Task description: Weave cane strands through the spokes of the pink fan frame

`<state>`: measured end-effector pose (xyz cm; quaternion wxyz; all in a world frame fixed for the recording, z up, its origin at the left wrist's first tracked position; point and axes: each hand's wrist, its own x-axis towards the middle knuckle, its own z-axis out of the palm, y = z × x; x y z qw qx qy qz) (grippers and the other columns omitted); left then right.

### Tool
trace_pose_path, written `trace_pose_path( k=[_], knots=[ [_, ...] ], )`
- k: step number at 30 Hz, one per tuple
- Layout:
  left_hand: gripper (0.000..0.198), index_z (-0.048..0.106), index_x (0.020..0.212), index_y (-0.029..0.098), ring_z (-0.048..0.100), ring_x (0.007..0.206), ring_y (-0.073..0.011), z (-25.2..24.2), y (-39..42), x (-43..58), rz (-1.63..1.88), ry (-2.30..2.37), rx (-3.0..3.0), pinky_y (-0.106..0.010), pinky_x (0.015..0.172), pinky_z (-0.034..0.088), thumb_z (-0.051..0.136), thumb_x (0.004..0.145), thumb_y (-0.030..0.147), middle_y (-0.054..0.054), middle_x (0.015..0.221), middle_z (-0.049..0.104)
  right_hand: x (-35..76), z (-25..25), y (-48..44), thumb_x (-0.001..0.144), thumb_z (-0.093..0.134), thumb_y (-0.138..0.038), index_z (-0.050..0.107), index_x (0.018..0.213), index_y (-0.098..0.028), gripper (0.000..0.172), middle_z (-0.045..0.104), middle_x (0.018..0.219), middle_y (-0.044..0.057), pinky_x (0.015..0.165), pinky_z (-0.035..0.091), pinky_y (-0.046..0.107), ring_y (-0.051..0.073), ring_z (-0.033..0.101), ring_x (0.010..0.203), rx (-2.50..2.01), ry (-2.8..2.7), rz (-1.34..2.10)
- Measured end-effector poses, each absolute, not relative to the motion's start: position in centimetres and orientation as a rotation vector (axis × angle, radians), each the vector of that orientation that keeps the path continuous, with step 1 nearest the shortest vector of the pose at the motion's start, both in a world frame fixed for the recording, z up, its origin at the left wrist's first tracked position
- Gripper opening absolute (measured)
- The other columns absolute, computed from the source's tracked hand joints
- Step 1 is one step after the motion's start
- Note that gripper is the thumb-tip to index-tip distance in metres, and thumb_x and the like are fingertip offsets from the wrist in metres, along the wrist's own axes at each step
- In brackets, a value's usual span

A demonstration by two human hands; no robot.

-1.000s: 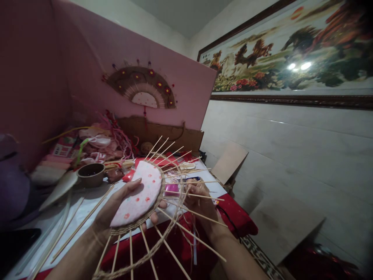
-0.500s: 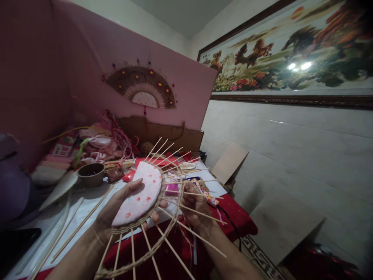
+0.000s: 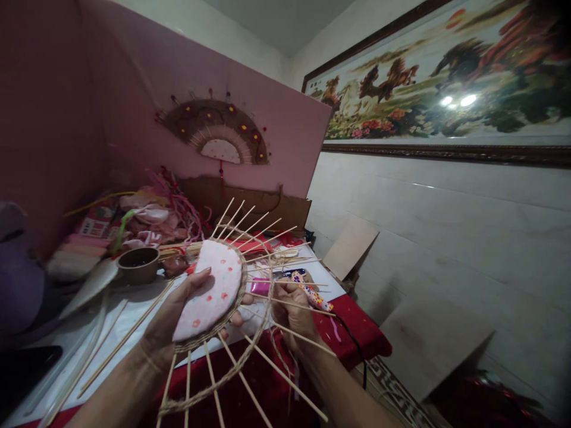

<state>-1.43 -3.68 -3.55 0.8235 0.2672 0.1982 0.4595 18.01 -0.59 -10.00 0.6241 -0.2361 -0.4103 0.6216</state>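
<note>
A fan frame of thin wooden sticks spreads out from a half-round white cloth pad with red spots (image 3: 214, 285). Braided twine edges the pad, and a second twine ring (image 3: 243, 359) crosses the sticks farther out. My left hand (image 3: 172, 309) grips the pad, thumb on top and fingertips showing beneath its twine edge. At the outer ring's right side, my right hand (image 3: 292, 306) is closed on the twine and a stick. Loose twine ends (image 3: 280, 351) hang below that hand.
A brown bowl (image 3: 138, 266) and loose sticks (image 3: 127, 339) lie left. Pink cloths and ribbons (image 3: 156, 217) are piled behind. A finished fan (image 3: 218, 132) hangs on the pink board. A spotted tool handle (image 3: 314, 294) lies beyond my right hand.
The fan frame has shifted slightly left and turned a little, its upper sticks now higher. My right hand has moved slightly left along with it. My left hand keeps its grip on the pad.
</note>
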Motion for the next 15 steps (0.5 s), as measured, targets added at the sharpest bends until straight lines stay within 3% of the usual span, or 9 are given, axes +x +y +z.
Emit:
trace_pose_path(
  k=[15],
  knots=[
    [0.047,0.048,0.132,0.006,0.069,0.057,-0.0312,-4.0,-3.6,-1.4,1.142,0.465,0.618,-0.039,0.041,0.056,0.042,0.089,0.023,-0.020,0.081,0.073,17.1,-9.0,-3.4,0.069,0.073,-0.038,0.053,0.069,-0.022,0.026,0.019,0.042,-0.012,0.036,0.013,0.017,0.004,0.008,0.038,-0.523,-0.924,1.638]
  ],
)
